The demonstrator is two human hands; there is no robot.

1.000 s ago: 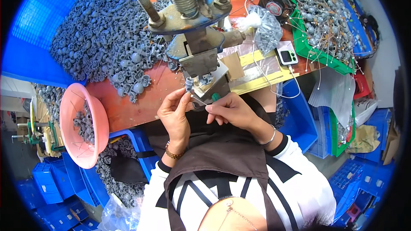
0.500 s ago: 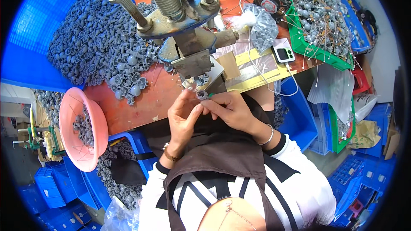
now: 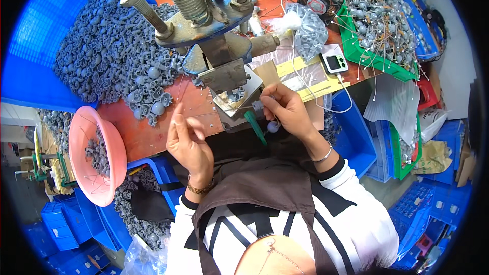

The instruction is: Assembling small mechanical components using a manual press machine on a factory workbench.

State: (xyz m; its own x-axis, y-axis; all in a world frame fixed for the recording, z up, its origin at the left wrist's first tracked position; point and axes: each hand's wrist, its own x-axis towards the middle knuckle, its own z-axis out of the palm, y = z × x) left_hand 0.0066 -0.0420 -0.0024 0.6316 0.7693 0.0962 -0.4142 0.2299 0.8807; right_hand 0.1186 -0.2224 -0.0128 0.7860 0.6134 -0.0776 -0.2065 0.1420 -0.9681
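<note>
My right hand (image 3: 288, 112) is closed, its thumb and fingers pinching a small grey plastic part (image 3: 259, 107) beside the press. A grey ball (image 3: 273, 126) hangs just under those fingers; I cannot tell whether it is joined to the part. Next to it a green handle (image 3: 255, 127) slants down, its other end hidden. My left hand (image 3: 191, 145) is raised over the table's front edge with thumb and forefinger together. What looks like a thin wire (image 3: 182, 86) rises from its fingertips. Above both hands is the metal press head (image 3: 224, 75), with a small grey piece (image 3: 237, 94) beneath it.
Grey plastic parts fill a blue bin (image 3: 30, 66) and spill across the red table (image 3: 198, 114). A pink basin (image 3: 122, 158) stands at left. A green tray (image 3: 374, 63) of wired balls, a fan (image 3: 318, 2) and a white device (image 3: 334, 62) with a cable are at right.
My hands were together on a small grey part below the press. They have parted: the left went left, the right moved right and slightly up. The green handle now shows more fully.
</note>
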